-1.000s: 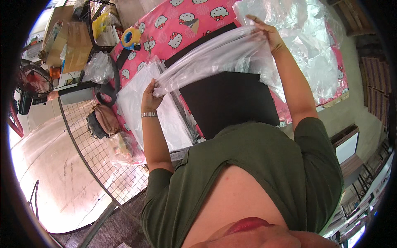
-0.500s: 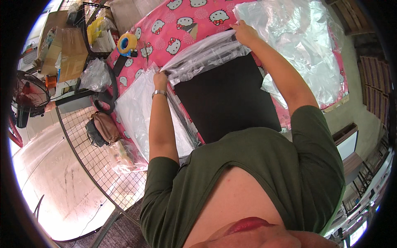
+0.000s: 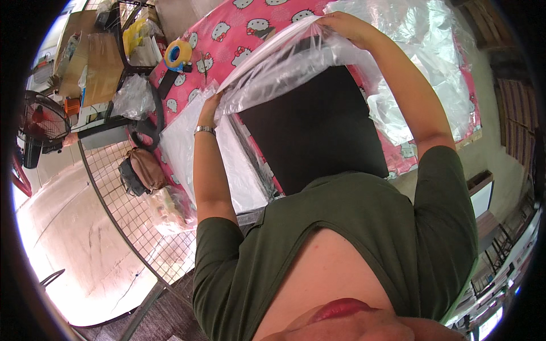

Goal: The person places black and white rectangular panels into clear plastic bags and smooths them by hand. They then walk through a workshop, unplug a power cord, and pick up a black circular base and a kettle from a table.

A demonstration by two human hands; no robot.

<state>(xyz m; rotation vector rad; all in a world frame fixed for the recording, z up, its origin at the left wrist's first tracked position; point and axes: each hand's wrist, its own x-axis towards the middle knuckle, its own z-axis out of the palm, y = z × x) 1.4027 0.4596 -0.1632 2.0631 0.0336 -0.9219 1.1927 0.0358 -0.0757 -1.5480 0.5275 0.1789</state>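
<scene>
My left hand point(image 3: 211, 105) grips the near corner of a clear plastic bag point(image 3: 284, 65), and my right hand point(image 3: 344, 25) grips its far corner. The bag is stretched between both hands over the top edge of a flat black folded garment point(image 3: 313, 131) that lies on the pink patterned table point(image 3: 227, 45). A silver watch sits on my left wrist. A stack of white plastic bags point(image 3: 227, 165) lies just left of the garment, under my left forearm.
Crumpled clear plastic sheets point(image 3: 421, 74) cover the table's right side. A yellow and blue tape roll point(image 3: 177, 54) sits at the table's far left. A wire mesh panel point(image 3: 131, 210) with a brown bag point(image 3: 145, 170) stands left. A fan point(image 3: 40, 128) is at far left.
Both hands have carried the clear bag farther up and away, drawing it along the black garment; more of the garment shows below the bag's edge.
</scene>
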